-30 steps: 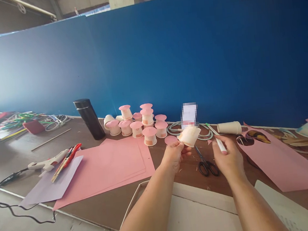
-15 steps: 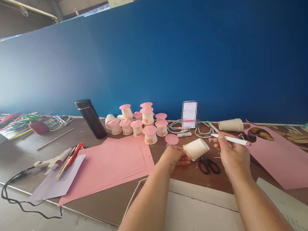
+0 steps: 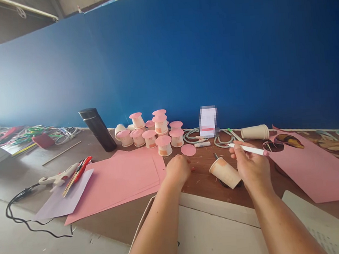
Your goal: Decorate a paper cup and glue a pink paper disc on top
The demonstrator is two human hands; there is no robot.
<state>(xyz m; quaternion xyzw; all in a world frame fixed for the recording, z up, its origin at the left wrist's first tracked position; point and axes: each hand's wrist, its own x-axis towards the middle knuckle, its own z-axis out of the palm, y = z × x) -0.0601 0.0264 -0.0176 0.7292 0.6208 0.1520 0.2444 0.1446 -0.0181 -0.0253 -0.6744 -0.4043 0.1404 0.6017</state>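
Nearest my head cam is a white box (image 3: 220, 233) between my forearms, with a printed page (image 3: 320, 224) off to its right; just beyond, my right hand (image 3: 251, 161) has thumb and fingers clamped on a white pen (image 3: 252, 149), tip pointing left and pink end sticking out to the right; my left hand (image 3: 178, 169) is over the brown table (image 3: 200, 187), fingers curled and mostly turned away, so honestly I can't tell if they're together or pinching something; the cup (image 3: 224, 172) is tipped over between my hands, closer to the right one, with a tan patch on its side, and it hides most of the black scissors (image 3: 216, 155); can't tell if it touches that hand; over left there's pink paper (image 3: 126, 174) with a lilac sheet (image 3: 66, 199) overlapping it, a red cutter (image 3: 80, 172) on the lilac and a glue gun (image 3: 58, 177) just beside; a bit further back, a pink disc (image 3: 188, 150) lies near my left hand, next to a small white tube (image 3: 202, 144); then a bunch of pink-topped cups (image 3: 163, 147), a black flask (image 3: 99, 131) left of them, and the blue wall (image 3: 195, 53) behind everything.
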